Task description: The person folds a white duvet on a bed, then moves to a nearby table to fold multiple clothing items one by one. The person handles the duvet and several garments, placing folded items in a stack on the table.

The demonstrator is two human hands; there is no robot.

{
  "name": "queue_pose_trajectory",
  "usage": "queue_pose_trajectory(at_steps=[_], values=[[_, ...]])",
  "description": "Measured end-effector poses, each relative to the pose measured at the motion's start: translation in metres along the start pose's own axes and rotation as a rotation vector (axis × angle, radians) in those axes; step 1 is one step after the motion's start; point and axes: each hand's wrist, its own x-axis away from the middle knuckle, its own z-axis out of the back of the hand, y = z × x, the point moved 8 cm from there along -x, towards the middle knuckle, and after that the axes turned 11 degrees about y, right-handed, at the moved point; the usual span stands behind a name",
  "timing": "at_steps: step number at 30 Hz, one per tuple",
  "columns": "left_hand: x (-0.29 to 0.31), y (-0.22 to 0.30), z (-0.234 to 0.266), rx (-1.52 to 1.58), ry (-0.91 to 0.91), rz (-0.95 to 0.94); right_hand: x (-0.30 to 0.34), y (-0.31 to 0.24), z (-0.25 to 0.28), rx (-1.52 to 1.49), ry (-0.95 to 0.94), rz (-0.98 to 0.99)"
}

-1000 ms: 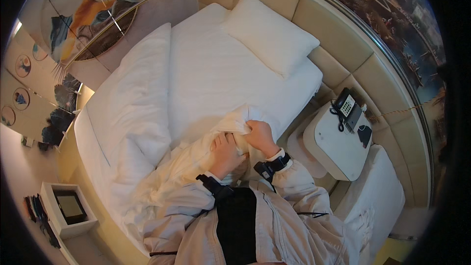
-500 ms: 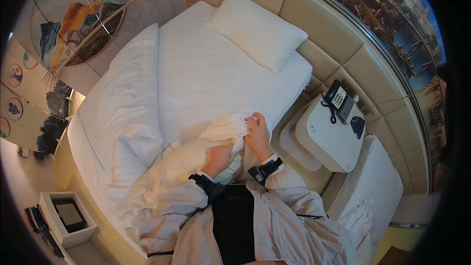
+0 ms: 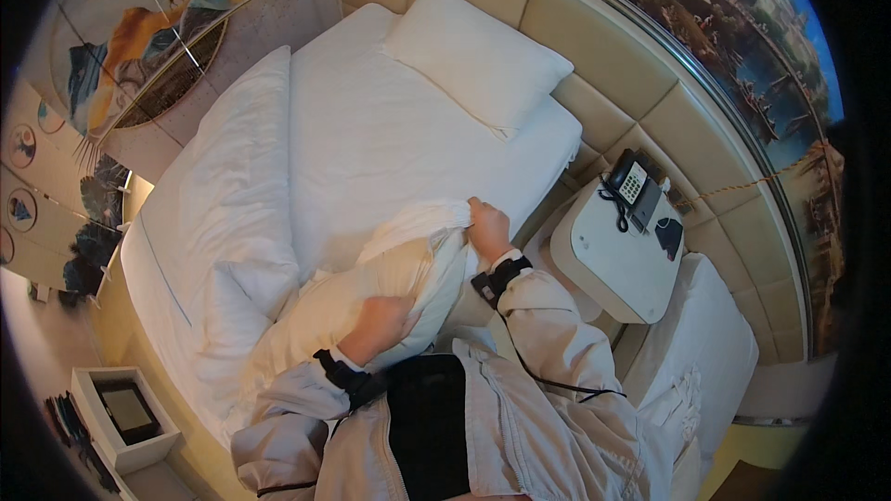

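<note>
Two bare hands are held over the near side of the bed. By the right hand (image 3: 489,228), with its fingers curled closed, the gathered edge of a soft white fabric cover (image 3: 418,223) is gripped and lifted. The left hand (image 3: 376,325) is partly closed against a plump, cream-coloured fabric bundle (image 3: 316,315); whether anything is pinched in it cannot be told. The white-sheeted bed (image 3: 371,130) is crossed on its left by a thick, rumpled white duvet (image 3: 232,158), folded back. Between the duvet and the right hand the bundle is laid, partly covered by the white cover. Against the beige padded headboard (image 3: 575,28) a plump white pillow (image 3: 478,51) is set. On a white, rounded-corner nightstand (image 3: 594,246) to the right, a black corded telephone (image 3: 633,187) is placed.
</note>
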Motion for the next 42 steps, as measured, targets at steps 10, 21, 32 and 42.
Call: queue_pose_trajectory(at_steps=[10,21,32,42], values=[[0.093,-0.032,0.138,0.082,0.285,0.211,0.054,0.200,0.004,0.251,-0.067,-0.441],[0.151,-0.100,0.299,0.340,1.278,0.668,0.129,0.162,-0.012,-0.090,-0.024,-0.492],[0.120,-0.025,0.440,0.361,1.682,0.453,0.137,0.092,-0.058,-0.270,-0.110,-0.510],[0.367,-0.293,0.391,-0.300,0.510,1.246,0.135,0.042,-0.079,-0.365,-0.170,-0.374]])
